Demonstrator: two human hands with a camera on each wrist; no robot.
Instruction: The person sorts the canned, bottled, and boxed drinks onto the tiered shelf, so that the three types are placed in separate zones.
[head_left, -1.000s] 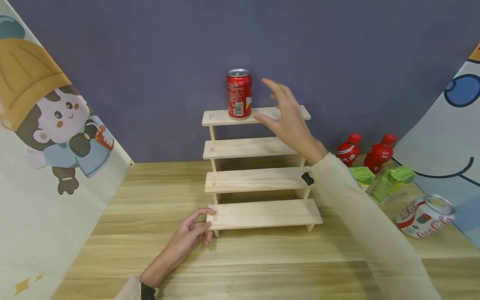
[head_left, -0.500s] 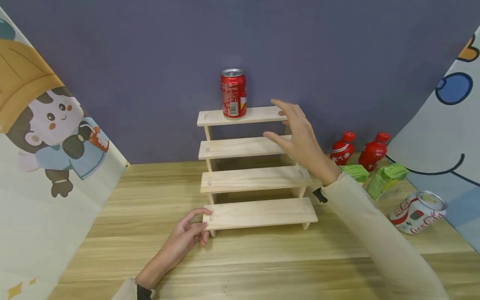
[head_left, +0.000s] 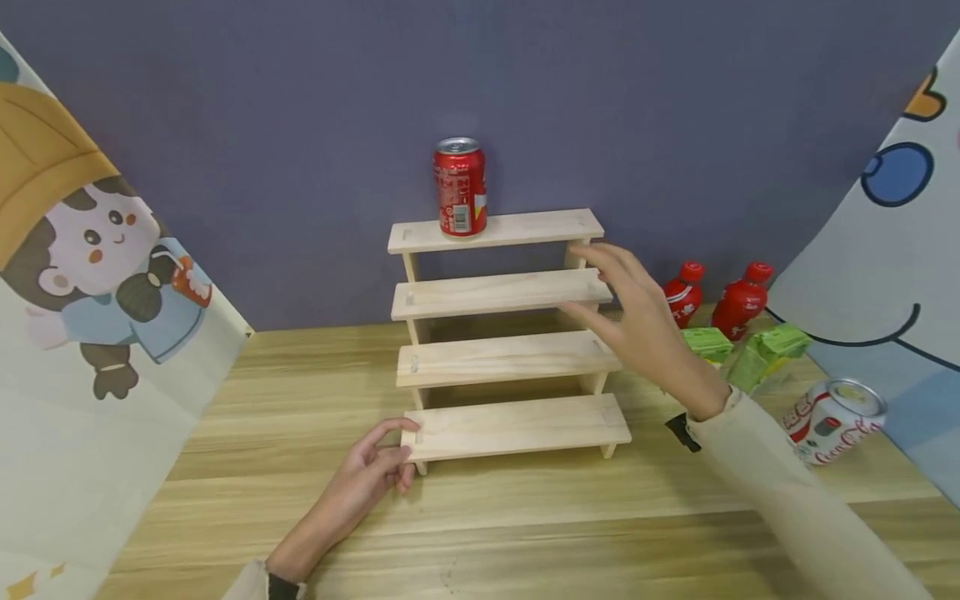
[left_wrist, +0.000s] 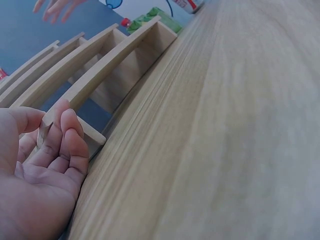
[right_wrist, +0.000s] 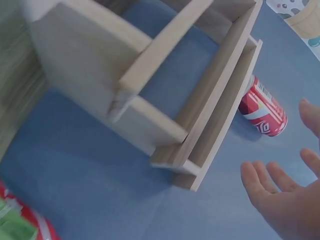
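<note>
A red can (head_left: 460, 188) stands upright on the top step of a four-step wooden rack (head_left: 517, 427), left of its middle. My left hand (head_left: 360, 483) pinches the left end of the lowest step; in the left wrist view the thumb and fingers of that hand (left_wrist: 45, 175) lie around the board's end. My right hand (head_left: 645, 325), empty, is beside the rack's right side near the second step from the top, fingers spread. In the right wrist view the right hand (right_wrist: 290, 195) holds nothing, and the red can (right_wrist: 263, 107) lies beyond its fingers on the rack.
To the right on the wooden table (head_left: 480, 542) stand two red bottles (head_left: 741, 302), two green cartons (head_left: 767, 357) and a white can (head_left: 834, 421). A dark blue wall (head_left: 300, 167) rises behind the rack, with printed panels at both sides.
My right hand has moved away from beside the red can, down and to the right. The left hand keeps its hold on the lowest step. The head view has shifted slightly.
</note>
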